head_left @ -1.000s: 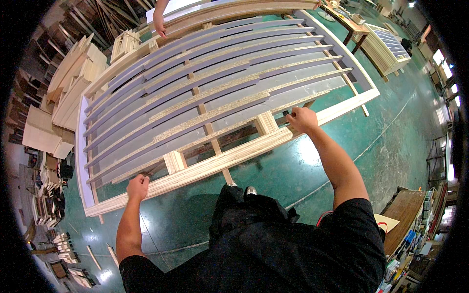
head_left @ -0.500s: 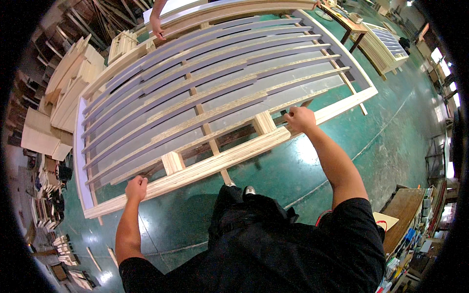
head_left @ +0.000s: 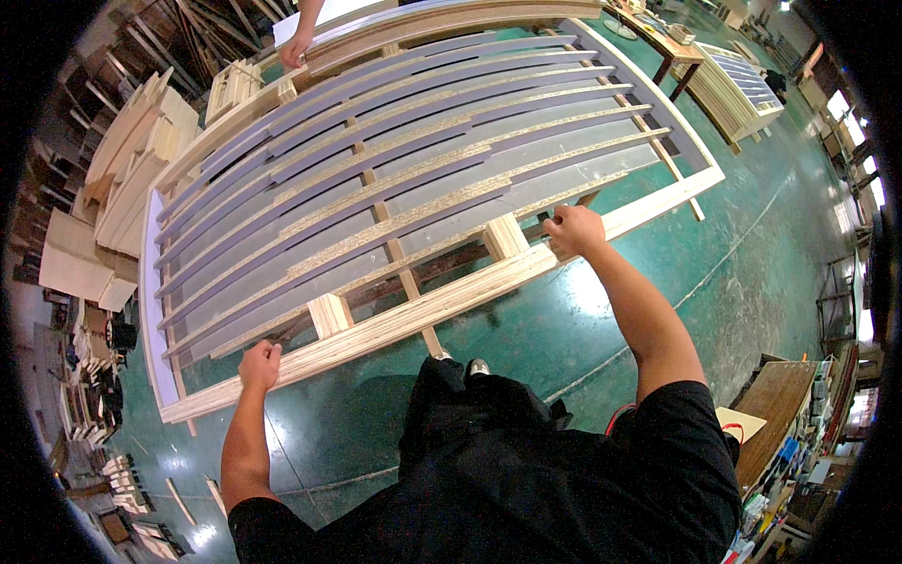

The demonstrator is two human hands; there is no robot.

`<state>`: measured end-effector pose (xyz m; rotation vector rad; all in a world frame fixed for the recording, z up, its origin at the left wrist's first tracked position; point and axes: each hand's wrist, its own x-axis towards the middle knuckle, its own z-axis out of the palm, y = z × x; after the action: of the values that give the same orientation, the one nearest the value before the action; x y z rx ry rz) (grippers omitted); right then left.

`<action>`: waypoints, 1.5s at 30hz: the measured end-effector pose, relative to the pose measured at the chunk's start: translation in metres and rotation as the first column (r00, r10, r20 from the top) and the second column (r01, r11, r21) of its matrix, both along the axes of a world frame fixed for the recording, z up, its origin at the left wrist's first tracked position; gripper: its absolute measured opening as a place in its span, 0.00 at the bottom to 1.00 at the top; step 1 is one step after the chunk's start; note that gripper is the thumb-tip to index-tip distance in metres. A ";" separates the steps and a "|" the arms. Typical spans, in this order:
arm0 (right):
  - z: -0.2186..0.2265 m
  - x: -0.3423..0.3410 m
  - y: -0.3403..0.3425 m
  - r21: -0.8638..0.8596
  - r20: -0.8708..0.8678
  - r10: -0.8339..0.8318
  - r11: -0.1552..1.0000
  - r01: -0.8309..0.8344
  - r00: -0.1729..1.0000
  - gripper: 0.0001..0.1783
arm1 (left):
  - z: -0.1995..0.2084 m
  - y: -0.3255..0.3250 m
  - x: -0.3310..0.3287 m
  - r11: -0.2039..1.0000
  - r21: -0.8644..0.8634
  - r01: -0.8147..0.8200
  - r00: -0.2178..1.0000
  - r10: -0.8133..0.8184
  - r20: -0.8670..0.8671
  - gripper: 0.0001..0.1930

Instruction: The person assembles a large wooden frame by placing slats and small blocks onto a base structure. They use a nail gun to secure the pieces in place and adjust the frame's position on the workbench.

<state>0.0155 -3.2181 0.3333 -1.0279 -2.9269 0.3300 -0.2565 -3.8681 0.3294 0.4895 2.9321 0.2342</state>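
We see a glossy green floor (head_left: pixel 723 282); directly on it, at lower left, lie loose wooden strips (head_left: pixel 181 501), and at upper right stands a pale slatted stack (head_left: pixel 719 103). Above the floor, we note narrow wooden battens (head_left: pixel 408 285) passing beneath the large slatted frame (head_left: pixel 442 303).

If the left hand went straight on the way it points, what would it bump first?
Probably the nearest slat, though the left hand might pass over or under it; depth is unclear.
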 end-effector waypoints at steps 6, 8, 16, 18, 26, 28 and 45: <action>-0.006 -0.001 0.005 0.009 0.010 0.005 1.000 -0.005 1.000 0.21 | -0.004 -0.004 -0.002 1.000 -0.004 -0.004 1.000 0.004 0.009 0.19; -0.005 0.000 0.004 0.010 0.008 0.011 1.000 -0.011 1.000 0.21 | -0.003 -0.004 -0.002 1.000 0.000 -0.004 1.000 0.004 0.010 0.19; 0.003 -0.002 0.000 0.009 0.032 0.005 1.000 -0.005 0.999 0.21 | 0.004 0.002 0.001 1.000 -0.016 -0.023 0.999 0.024 0.022 0.20; 0.004 -0.002 -0.001 0.007 0.037 0.003 1.000 -0.003 0.999 0.21 | 0.003 0.002 0.000 0.999 -0.026 -0.027 0.999 0.028 0.028 0.19; 0.004 -0.001 0.000 0.011 0.041 0.008 1.000 -0.009 0.999 0.21 | -0.001 -0.002 0.000 1.000 -0.017 0.012 1.000 -0.012 -0.011 0.20; 0.003 0.000 -0.002 0.004 0.034 0.011 1.000 -0.012 0.999 0.22 | 0.002 -0.002 0.004 0.999 -0.034 0.019 1.000 -0.020 -0.024 0.20; -0.016 0.008 0.051 0.129 -0.594 0.033 0.990 0.055 0.804 0.08 | -0.028 -0.050 -0.006 0.933 0.357 0.053 0.867 0.135 -0.480 0.10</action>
<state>0.0236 -3.1672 0.3174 -0.7423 -2.3318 0.3609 -0.2626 -3.9177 0.3009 0.6141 3.4205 0.7734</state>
